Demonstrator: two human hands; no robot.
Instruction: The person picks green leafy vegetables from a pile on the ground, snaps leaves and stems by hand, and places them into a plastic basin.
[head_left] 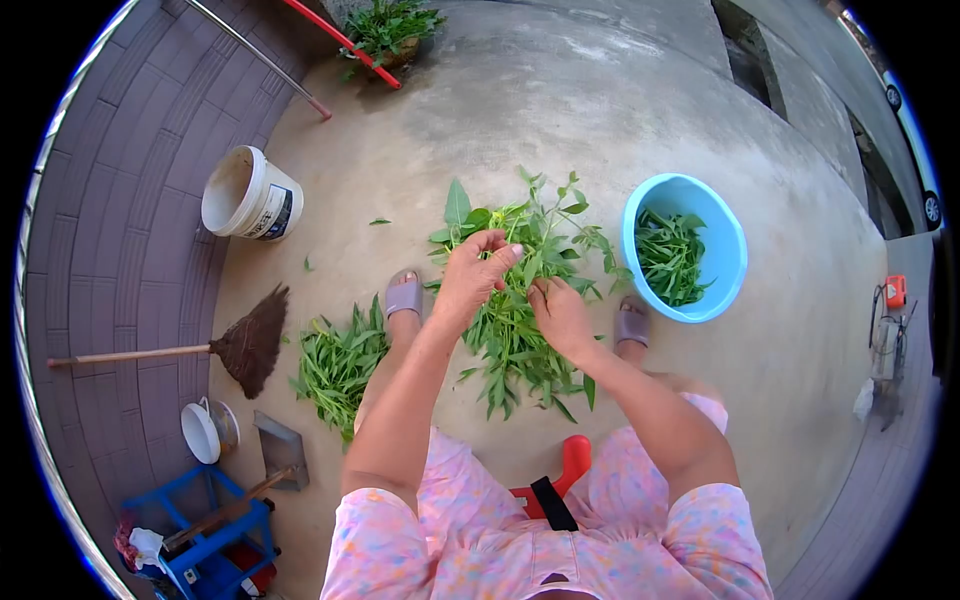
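A loose heap of long-leafed greens (515, 345) lies on the concrete between my feet. Over its upper part is my left hand (475, 275), with fingers curled in and thumb stretched to the right; what they grip is hard to make out. Lower and to the right, my right hand (562, 315) is closed, its fingertips pinching leafy stems at the heap's edge. A second pile of greens (340, 362) lies by my left foot. To the right stands a light blue plastic basin (727, 255) with picked leaves (668, 258) inside.
On the left are a white bucket (280, 200), a broom (250, 345), a small white pail (200, 432), a metal dustpan (280, 445) and a blue frame (195, 570). A potted plant (388, 30) is at the back. Something red (575, 462) sits between my knees.
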